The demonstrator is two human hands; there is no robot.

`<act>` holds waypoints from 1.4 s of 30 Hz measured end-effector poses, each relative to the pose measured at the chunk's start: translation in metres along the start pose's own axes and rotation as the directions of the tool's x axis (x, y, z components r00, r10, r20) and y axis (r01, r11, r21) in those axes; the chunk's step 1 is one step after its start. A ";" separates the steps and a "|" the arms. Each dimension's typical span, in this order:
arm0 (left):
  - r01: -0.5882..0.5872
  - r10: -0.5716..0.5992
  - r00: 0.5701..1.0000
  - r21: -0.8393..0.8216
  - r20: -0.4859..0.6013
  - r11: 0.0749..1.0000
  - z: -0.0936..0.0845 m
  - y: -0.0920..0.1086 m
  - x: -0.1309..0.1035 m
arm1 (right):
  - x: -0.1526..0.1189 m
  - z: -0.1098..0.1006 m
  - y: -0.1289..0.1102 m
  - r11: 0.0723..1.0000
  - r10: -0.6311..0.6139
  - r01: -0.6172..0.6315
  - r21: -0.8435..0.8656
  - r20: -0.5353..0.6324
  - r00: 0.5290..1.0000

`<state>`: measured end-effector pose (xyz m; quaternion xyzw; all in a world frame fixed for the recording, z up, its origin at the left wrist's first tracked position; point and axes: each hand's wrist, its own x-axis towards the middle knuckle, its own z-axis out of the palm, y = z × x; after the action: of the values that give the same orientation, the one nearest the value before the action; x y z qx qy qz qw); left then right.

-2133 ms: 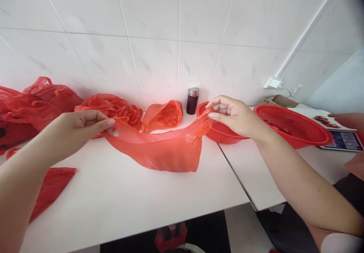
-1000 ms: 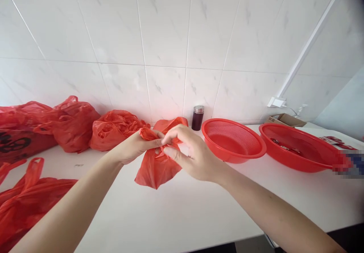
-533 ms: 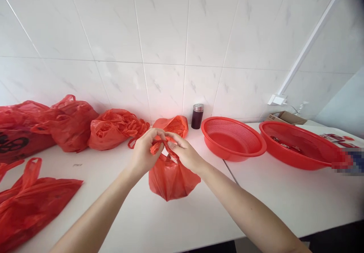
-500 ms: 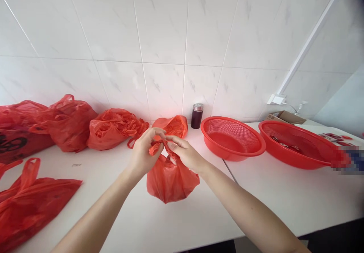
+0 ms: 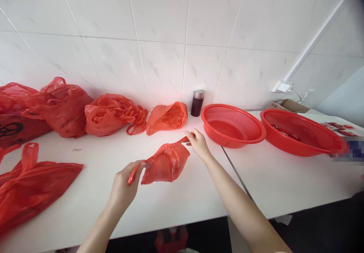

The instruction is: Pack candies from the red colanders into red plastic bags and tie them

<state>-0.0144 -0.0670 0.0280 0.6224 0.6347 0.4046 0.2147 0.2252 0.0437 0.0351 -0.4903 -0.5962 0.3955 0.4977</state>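
Observation:
A small red plastic bag [image 5: 166, 163] hangs stretched between my two hands over the white table [image 5: 159, 203]. My left hand [image 5: 125, 185] is closed on one handle, at the bag's lower left. At the upper right, my right hand [image 5: 197, 142] pinches the other handle, its fingers closed. The bag's body looks gathered and tilted, and its contents cannot be made out. Just behind it on the table lies another red plastic bag [image 5: 167, 117] with its mouth partly open.
Several more red bags [image 5: 65, 109] line the wall at left, with a flat red bag [image 5: 36, 188] nearer me. A dark flask [image 5: 197, 103] stands behind. To the right are a red mesh basket [image 5: 233, 141] and a larger red basin [image 5: 301, 147] holding small items.
My hands were together at the bag's top and have now spread apart, each pulling a handle, left hand down-left and right hand up-right. The view has tipped downward.

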 end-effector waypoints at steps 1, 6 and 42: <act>0.057 -0.058 0.998 -0.044 -0.011 0.997 0.002 -0.004 -0.003 | 0.002 0.001 0.006 1.000 0.002 -0.003 -0.025 -0.023 1.000; 0.083 -0.147 0.972 -0.316 -0.183 0.945 0.037 -0.005 0.001 | -0.018 0.032 0.019 0.976 -0.080 0.073 -0.207 -0.026 0.996; 0.144 -0.226 0.965 0.443 0.136 0.885 0.075 -0.044 0.082 | 0.020 0.024 0.096 0.819 0.109 -0.317 -0.478 -0.413 0.904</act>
<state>0.0056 0.0352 -0.0303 0.6253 0.7422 0.1732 0.1676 0.2198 0.0839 -0.0578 -0.7388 -0.5188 0.1690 0.3956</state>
